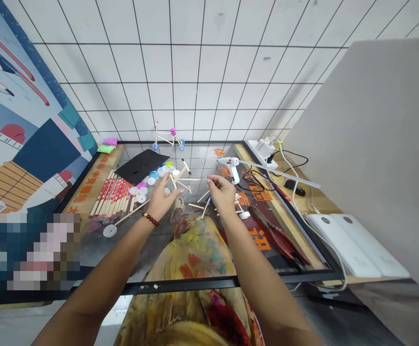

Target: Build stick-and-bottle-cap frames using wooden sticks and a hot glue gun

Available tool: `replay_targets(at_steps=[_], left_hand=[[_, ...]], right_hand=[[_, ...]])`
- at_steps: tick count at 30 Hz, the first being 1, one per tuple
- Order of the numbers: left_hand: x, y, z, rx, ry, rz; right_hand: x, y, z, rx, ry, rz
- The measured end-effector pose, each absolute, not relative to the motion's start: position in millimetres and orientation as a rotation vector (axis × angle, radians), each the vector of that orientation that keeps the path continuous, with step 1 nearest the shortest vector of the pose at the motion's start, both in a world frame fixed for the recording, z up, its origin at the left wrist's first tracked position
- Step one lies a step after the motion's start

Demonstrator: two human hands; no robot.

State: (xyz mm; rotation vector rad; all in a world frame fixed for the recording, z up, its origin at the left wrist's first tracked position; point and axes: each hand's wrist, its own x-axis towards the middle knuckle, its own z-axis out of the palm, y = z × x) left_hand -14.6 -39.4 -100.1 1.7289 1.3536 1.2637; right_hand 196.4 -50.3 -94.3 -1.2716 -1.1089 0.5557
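My left hand [162, 198], a beaded bracelet on its wrist, grips a small frame of thin wooden sticks [182, 179] between thumb and fingers. The frame has a white cap on it and stands just above the table. To the right of it, my right hand [221, 193] has thumb and forefinger pinched together near the tip of one stick. Whatever is in that pinch is too small to make out. Below the right hand lie loose stick pieces [205, 206] and, partly hidden by it, another stick piece with a white cap [244, 215].
Left are bundled chopsticks [112, 194], a black sheet [142, 165], several bottle caps [141, 190] and a wheel on a stick [110, 231]. A glue gun [232, 167], pliers [276, 233] and a power strip [263, 149] lie right. A stick model [168, 138] stands at the back.
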Motion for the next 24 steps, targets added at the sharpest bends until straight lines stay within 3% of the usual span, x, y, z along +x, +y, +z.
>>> replay_targets(at_steps=[12,24], left_hand=[[-11.4,-38.3,-102.0,1.682,1.306,1.355],[-10.7,-44.3,-97.5,1.830,1.433,1.164]], right_hand=[[193.9,-53.0,-93.0,-1.292,-1.155,0.529],[193.6,-53.4,-92.2,-1.297,-1.166,0.519]])
